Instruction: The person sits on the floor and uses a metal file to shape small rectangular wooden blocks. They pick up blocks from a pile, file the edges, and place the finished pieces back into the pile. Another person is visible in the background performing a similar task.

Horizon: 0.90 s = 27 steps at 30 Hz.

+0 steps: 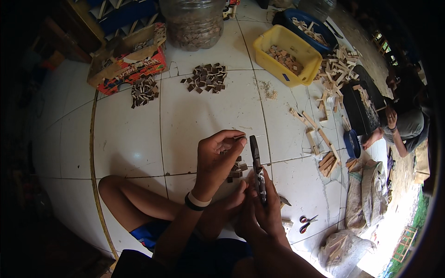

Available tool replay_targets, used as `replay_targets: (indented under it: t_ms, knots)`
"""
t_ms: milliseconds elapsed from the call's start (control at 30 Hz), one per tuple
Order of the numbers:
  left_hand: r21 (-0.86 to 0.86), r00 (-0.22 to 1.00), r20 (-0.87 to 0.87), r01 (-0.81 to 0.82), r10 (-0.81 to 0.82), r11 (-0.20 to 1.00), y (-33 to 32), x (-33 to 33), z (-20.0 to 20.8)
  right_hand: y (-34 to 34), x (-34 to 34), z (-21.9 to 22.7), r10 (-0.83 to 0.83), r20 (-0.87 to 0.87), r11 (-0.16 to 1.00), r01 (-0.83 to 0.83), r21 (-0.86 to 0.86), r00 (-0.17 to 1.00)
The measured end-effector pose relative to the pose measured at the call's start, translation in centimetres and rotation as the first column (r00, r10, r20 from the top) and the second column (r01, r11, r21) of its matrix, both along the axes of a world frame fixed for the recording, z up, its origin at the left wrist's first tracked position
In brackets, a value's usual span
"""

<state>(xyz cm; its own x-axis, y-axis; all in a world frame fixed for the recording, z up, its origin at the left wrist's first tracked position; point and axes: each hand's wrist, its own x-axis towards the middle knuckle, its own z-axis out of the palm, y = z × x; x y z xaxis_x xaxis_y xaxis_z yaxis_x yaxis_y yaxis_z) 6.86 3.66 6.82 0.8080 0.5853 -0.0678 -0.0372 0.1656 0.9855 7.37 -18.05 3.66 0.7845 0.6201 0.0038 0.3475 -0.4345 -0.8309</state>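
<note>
My left hand (215,160), with wristbands at its wrist, is raised over the tiled floor. Its thumb and fingertips pinch a small dark brown piece (239,137), partly hidden by the fingers. Close beside it, my right hand (268,208) is wrapped round a slim hand tool (257,162) with a dark head and a mottled black-and-white handle. The tool points upward, and its exact kind is not clear. Just beyond my foot, several small brown pieces (237,170) lie on the floor, partly covered by my left hand.
Piles of small brown-and-pale pieces (205,78) lie ahead, near a cardboard box (134,69) and a big clear plastic container (192,28). A yellow tub (289,72), wooden strips (338,69) and scissors (306,223) are to the right. Another person (405,123) sits at the far right.
</note>
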Motion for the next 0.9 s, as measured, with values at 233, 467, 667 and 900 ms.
replay_targets:
  t_ms: [233, 467, 667, 900]
  knots:
    - [-0.056, 0.998, 0.038, 0.046, -0.044, 0.997, 0.2, -0.2, -0.1, 0.0, -0.4, 0.5, -0.035, -0.137, 0.999, 0.037, 0.015, 0.99]
    - [-0.078, 0.938, 0.342, 0.08, -0.049, 0.994, -0.7, -0.2, -1.3, -1.0, -1.5, -1.0, 0.06, -0.575, 0.947, 0.136, 0.291, 0.816]
    - [-0.062, 0.938, 0.348, 0.026, -0.002, 0.998, -0.8, -0.1, -2.0, -0.6, -1.5, -1.7, 0.121, -0.543, 0.971, 0.015, 0.239, 0.831]
    - [0.112, 0.93, 0.317, -0.232, 0.186, 0.966, -0.7, 1.1, -1.1, 2.5, 1.3, 2.7, 0.051, 0.123, 0.981, -0.027, -0.193, 0.991]
